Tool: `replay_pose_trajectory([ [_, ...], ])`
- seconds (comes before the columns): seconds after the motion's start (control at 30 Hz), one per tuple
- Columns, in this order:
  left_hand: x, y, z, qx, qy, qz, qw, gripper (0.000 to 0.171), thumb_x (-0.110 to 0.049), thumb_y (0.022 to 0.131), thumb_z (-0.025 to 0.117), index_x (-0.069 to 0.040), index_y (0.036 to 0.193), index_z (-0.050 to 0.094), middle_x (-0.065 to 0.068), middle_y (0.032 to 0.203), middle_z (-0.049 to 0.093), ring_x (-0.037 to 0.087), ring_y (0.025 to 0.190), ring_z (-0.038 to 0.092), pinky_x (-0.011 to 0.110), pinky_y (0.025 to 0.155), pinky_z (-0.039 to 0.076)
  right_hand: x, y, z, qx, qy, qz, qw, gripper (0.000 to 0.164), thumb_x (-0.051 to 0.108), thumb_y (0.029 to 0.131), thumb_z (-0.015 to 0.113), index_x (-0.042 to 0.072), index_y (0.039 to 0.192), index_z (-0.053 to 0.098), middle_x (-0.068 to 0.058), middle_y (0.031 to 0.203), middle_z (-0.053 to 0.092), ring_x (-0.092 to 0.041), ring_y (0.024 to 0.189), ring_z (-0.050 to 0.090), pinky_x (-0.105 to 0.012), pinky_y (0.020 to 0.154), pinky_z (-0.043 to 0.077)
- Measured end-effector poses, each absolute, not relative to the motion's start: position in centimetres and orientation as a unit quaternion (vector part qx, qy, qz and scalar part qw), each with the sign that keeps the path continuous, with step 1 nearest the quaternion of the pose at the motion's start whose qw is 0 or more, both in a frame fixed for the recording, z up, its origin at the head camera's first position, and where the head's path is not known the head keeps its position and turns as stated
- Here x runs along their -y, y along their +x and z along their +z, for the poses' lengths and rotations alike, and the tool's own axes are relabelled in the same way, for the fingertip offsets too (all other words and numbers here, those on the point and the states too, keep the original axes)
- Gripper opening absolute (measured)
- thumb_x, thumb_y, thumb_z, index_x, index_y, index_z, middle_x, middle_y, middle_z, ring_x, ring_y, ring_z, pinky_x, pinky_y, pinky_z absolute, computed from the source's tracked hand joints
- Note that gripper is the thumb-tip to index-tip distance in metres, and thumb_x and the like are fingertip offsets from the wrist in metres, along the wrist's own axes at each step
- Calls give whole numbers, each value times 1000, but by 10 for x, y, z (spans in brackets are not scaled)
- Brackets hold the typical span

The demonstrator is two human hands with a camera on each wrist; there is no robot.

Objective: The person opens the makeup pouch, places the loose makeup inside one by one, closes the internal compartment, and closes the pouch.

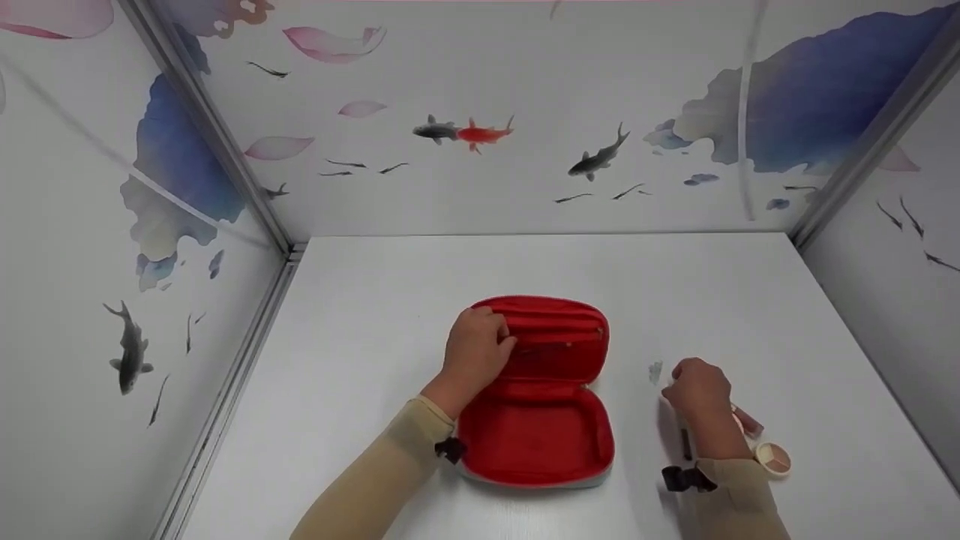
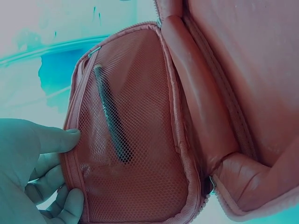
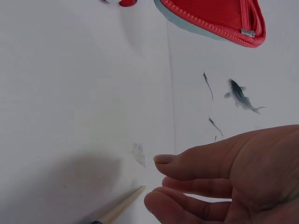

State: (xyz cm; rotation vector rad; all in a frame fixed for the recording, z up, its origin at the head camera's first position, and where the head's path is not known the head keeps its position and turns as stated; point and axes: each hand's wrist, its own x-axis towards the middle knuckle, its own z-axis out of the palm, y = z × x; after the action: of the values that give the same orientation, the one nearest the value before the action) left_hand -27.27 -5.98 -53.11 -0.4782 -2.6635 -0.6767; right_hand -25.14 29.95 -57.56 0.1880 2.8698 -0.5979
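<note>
- Red case [image 1: 532, 439] lay open, apart from the tabletop's [image 1: 360, 300] far edge.
- Left hand [image 1: 478, 345] pinched its lid [image 1: 559, 356].
- Right hand [image 1: 701, 390] hovered nearer the right edge, fingers [image 3: 166, 205] narrowly parted.

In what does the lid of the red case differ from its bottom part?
The lid stands raised; the bottom part lies flat. The lid has a mesh pocket with a dark stick inside, whereas the bottom part shows one plain hollow. Both are red inside.
</note>
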Motion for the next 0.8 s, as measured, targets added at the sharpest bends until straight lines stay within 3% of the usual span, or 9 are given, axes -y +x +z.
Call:
replay_pose_trajectory([
  [0.13, 59, -272, -532, 940, -168, -240, 176, 20, -21, 92, 84, -12, 82, 70, 4, 85, 64, 22, 87, 62, 37, 83, 57, -299, -251, -581, -974, 67, -193, 97, 35, 7, 86, 71, -15, 113, 69, -34, 109, 72, -52, 100, 68, -62, 89, 54],
  [0.4, 59, -272, -533, 944, -166, -232, 167, 19, -21, 93, 83, -13, 82, 70, 4, 86, 66, 22, 89, 63, 38, 85, 57, -298, -247, -587, -977, 62, -183, 89, 7, 1, 83, 64, -5, 83, 67, -24, 83, 69, -32, 75, 59, -54, 74, 54],
  [0.53, 59, -273, -533, 946, -162, -228, 164, 18, -22, 93, 83, -13, 83, 71, 4, 87, 66, 22, 89, 63, 37, 85, 57, -296, -244, -589, -978, 52, -185, 84, 14, -2, 86, 58, 2, 73, 62, -19, 78, 67, -28, 71, 55, -52, 71, 54],
  [0.8, 58, -273, -533, 944, -161, -237, 162, 17, -20, 93, 83, -11, 83, 71, 5, 86, 66, 23, 90, 63, 38, 86, 57, -299, -246, -589, -977, 68, -179, 92, 19, 4, 96, 56, -10, 91, 69, -31, 92, 71, -44, 84, 68, -60, 80, 56],
])
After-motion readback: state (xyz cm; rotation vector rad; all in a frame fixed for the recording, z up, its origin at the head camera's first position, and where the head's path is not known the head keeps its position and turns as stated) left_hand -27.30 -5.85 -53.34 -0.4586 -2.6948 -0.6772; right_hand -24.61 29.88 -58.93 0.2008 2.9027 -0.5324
